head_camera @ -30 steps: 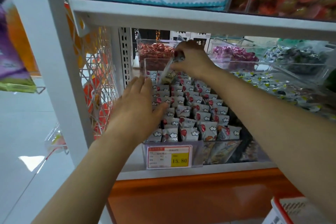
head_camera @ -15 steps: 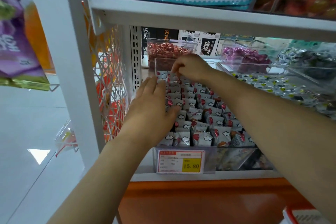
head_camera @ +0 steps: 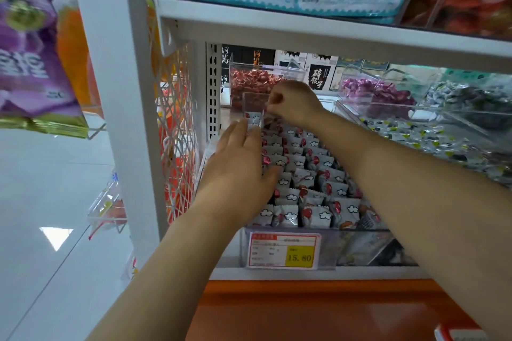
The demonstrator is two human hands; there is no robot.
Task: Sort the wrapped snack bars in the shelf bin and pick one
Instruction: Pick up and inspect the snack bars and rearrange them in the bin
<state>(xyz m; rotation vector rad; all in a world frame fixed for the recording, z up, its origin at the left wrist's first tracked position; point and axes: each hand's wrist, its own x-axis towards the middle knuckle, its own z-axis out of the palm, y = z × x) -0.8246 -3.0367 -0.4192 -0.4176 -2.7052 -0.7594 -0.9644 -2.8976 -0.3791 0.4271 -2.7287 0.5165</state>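
Now left hand (head_camera: pixel 238 171) lies flat on snack bars (head_camera: pixel 313 174); right hand (head_camera: pixel 293 102) pinches 1.

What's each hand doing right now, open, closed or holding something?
Left hand: open, fingers straight, resting flat on the snack bars.
Right hand: fingers curled, seemingly pinching one back-row bar by its wrapper.

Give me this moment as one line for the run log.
phase: sorting | left hand: flat on snack bars, left side of bin | right hand: pinching back-row bar | bar: not yet lifted out
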